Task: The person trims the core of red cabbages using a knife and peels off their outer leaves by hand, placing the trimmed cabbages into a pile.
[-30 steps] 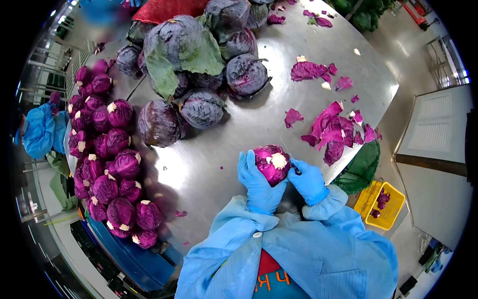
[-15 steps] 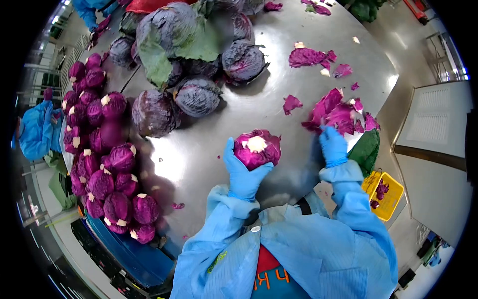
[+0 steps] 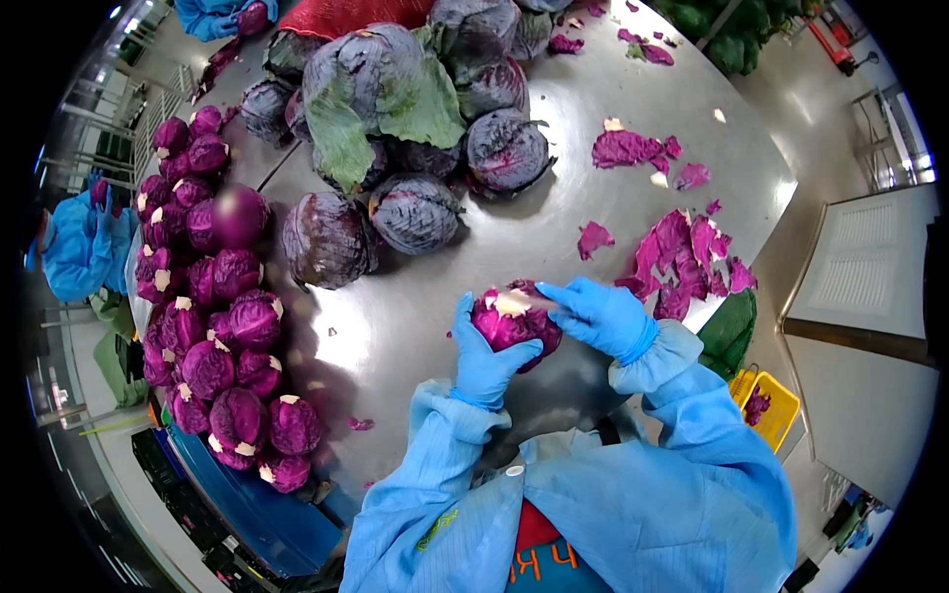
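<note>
My left hand (image 3: 484, 358) in a blue glove is wrapped round a red cabbage (image 3: 506, 334) with a pale cut stem end facing up. From the right, my right hand (image 3: 601, 318), gloved too, grips a knife (image 3: 534, 301); its blurred blade lies against the cabbage top by the stem, and its handle is hidden in my fingers. A pile of torn purple leaves (image 3: 682, 262) lies on the metal table (image 3: 415, 336), just beyond my right hand.
Several trimmed red cabbages (image 3: 237, 420) are heaped along the left edge. Untrimmed dark cabbages (image 3: 415, 212) sit at the back beside a red sack (image 3: 351, 14). A yellow basket (image 3: 776, 410) stands low at right. People in blue (image 3: 79, 247) are at far left.
My right hand has come left from the leaf pile to the cabbage, bringing the knife onto it. The cabbage stays in my left hand, and the view has shifted slightly.
</note>
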### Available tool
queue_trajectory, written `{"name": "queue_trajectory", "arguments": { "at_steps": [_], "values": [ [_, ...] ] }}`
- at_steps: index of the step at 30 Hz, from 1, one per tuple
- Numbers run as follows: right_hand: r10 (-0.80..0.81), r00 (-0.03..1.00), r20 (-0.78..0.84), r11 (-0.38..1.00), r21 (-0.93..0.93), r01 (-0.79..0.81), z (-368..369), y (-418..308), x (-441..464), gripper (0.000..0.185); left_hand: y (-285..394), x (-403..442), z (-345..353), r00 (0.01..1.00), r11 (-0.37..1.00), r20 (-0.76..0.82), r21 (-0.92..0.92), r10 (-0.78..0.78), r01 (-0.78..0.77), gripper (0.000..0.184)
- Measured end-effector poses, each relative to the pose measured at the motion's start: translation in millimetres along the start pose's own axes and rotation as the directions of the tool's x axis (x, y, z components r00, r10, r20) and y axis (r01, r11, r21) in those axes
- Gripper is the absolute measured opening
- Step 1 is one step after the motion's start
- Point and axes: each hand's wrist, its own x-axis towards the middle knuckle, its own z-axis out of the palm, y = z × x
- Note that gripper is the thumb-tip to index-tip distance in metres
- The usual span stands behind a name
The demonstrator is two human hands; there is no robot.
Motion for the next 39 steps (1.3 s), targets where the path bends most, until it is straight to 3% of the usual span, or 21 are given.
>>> {"name": "queue_trajectory", "arguments": {
  "at_steps": [2,5,7,8,10,13,14,16,17,18,19,21,24,27,31,32,33,35,36,37,39],
  "values": [
    [-0.111,0.988,-0.105,0.957,-0.28,0.078,7,5,1,0.03,-7,1,2,0.998,0.993,0.008,0.106,0.058,-0.058,0.117],
    [-0.231,0.972,-0.049,0.888,-0.419,0.19,-18,5,23,0.019,-4,-1,-2,0.995,0.962,0.036,0.254,0.094,-0.1,0.117],
    [-0.237,0.957,-0.169,0.94,-0.288,0.182,-32,9,48,0.012,1,-1,-3,0.992,0.932,0.077,0.341,0.104,-0.124,0.117],
    [-0.185,0.96,-0.209,0.954,-0.274,0.124,-40,16,60,0.028,3,-3,1,0.979,0.888,0.106,0.414,0.173,-0.202,0.117],
    [0.115,0.918,-0.379,0.988,0.142,-0.065,-55,21,91,0.04,3,-5,5,0.965,0.843,0.121,0.468,0.234,-0.264,0.116],
    [0.369,0.913,-0.173,0.901,0.309,-0.305,-58,36,85,0.052,-1,-7,1,0.972,0.894,0.1,0.382,0.212,-0.234,0.116],
    [0.399,0.915,0.066,0.786,0.489,-0.378,-60,30,70,0.052,-4,-7,-1,0.98,0.927,0.078,0.317,0.183,-0.198,0.117],
    [0.403,0.89,0.213,0.629,0.642,-0.439,-38,18,37,0.051,-7,-8,-5,0.983,0.94,0.054,0.286,0.178,-0.186,0.117],
    [0.358,0.904,0.236,0.68,0.597,-0.425,-30,13,25,0.052,-8,-8,-5,0.984,0.946,0.047,0.27,0.173,-0.18,0.117],
    [0.438,0.851,0.291,0.563,0.649,-0.512,-27,-5,13,0.052,-9,-10,-4,0.977,0.928,0.047,0.308,0.208,-0.212,0.117],
    [0.483,0.822,0.302,0.523,0.653,-0.548,-10,-4,0,0.051,-8,-14,-1,0.969,0.907,0.051,0.345,0.241,-0.244,0.118],
    [0.545,0.819,0.178,0.399,0.804,-0.44,3,-25,-9,0.044,-5,-19,6,0.953,0.858,0.05,0.423,0.299,-0.292,0.118],
    [0.629,0.776,0.054,0.486,0.751,-0.447,20,-39,-17,0.035,1,-25,14,0.931,0.777,0.063,0.532,0.359,-0.336,0.117],
    [0.655,0.696,0.293,0.102,0.878,-0.467,9,-39,-18,0.032,4,-31,20,0.923,0.721,0.09,0.598,0.373,-0.35,0.114],
    [0.573,0.679,0.46,0.053,0.805,-0.59,-16,-68,-15,0.027,-1,-31,24,0.899,0.597,0.117,0.711,0.421,-0.372,0.108],
    [0.459,0.753,0.471,0.018,0.843,-0.538,8,-73,-27,0.023,-11,-30,25,0.888,0.555,0.13,0.738,0.442,-0.384,0.108],
    [0.32,0.826,0.464,0.141,0.839,-0.526,-4,-95,-24,0.026,-23,-28,21,0.891,0.664,0.092,0.633,0.446,-0.398,0.106],
    [0.162,0.874,0.458,-0.062,0.889,-0.454,-18,-117,-18,0.034,-33,-22,15,0.905,0.805,0.037,0.443,0.424,-0.395,0.106],
    [0.329,0.887,0.325,0.024,0.936,-0.352,-12,-114,-19,0.043,-28,-21,15,0.915,0.848,0.019,0.368,0.402,-0.381,0.107],
    [0.433,0.852,0.295,0.154,0.907,-0.392,-11,-99,-18,0.045,-23,-20,14,0.925,0.885,0.002,0.291,0.38,-0.364,0.109],
    [0.7,0.71,0.075,0.263,0.898,-0.353,3,-69,-26,0.043,-20,-21,-1,0.979,0.968,-0.007,0.146,0.205,-0.202,0.114]
  ]
}}
